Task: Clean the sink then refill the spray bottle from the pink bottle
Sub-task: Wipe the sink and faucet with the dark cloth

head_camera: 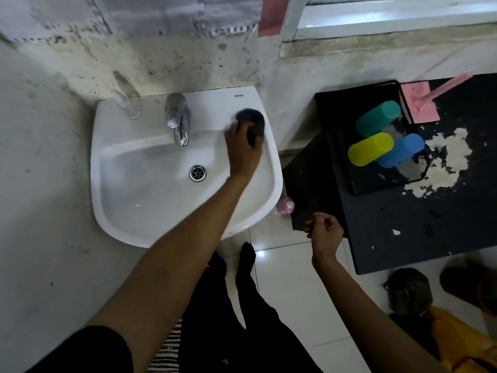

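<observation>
The right hand (324, 232) hangs nearest, fingers loosely curled, holding nothing. Ahead, the left hand (243, 146) grips a dark scrubber (251, 118) on the sink (161, 227) rim's far right corner. Scrubbing seems underway; refilling is left. The pink bottle (285, 205) stands between the hands; the clear bottle (126, 105) sits left of the tap (178, 118), contents unclear.

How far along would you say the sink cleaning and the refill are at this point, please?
Nothing looks finished. In hand: the left hand rubs a dark scrubber on the sink rim. Left: the refill; the pink bottle stands untouched, the right hand holds nothing.
</observation>
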Demonstrator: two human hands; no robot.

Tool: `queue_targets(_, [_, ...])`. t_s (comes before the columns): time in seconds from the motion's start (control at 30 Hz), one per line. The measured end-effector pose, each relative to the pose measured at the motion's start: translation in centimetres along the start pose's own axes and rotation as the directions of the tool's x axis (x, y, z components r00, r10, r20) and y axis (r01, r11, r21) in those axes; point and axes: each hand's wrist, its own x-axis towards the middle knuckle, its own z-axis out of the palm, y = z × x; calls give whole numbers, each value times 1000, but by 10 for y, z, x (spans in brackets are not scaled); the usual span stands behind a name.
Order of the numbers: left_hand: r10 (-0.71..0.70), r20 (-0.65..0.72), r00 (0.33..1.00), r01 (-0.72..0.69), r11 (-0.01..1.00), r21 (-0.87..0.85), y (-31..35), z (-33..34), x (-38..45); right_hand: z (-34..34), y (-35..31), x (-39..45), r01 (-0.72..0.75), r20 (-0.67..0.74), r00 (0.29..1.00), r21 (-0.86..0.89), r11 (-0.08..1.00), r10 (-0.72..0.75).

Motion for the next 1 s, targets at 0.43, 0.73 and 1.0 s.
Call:
queue_targets(0.43, [238, 432, 870, -278, 960, 32, -4, 3, -23, 12, -6, 5, 15, -6, 1000, 53, 998, -15])
queue_targets(0.73, [151, 699, 699, -273, 960, 66, -25, -29, -115, 30, -25, 1, 82, 34, 996, 10, 997, -82])
queue_targets(1.0, [32, 736, 676, -363, 884, 294, -48, -72, -147, 43, -33, -17, 141, 98, 986, -37, 989, -137])
